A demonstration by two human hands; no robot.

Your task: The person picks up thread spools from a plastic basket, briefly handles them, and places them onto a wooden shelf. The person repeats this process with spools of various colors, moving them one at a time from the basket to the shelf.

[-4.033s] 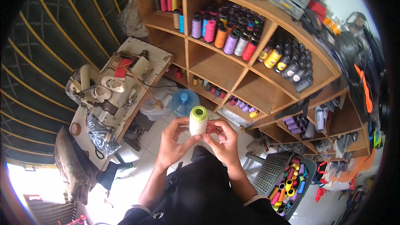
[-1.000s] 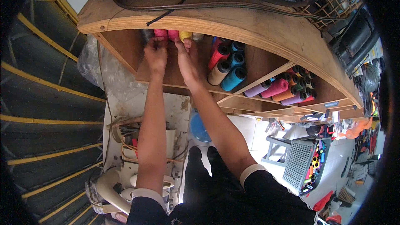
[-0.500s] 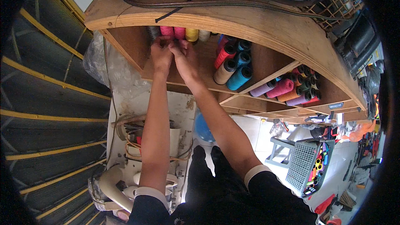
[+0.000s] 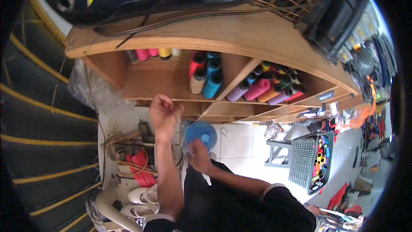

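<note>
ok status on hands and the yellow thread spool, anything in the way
Left hand near shelf edge, nothing visible in it. Right hand blurred, overlapping blue water bottle in view. Yellow thread spool shelved; wooden shelf top hides its upper end.

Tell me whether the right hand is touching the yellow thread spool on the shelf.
Apart. The head view shows the right hand well below the shelf in the picture, with shelf wood visible between it and the yellow thread spool.
</note>
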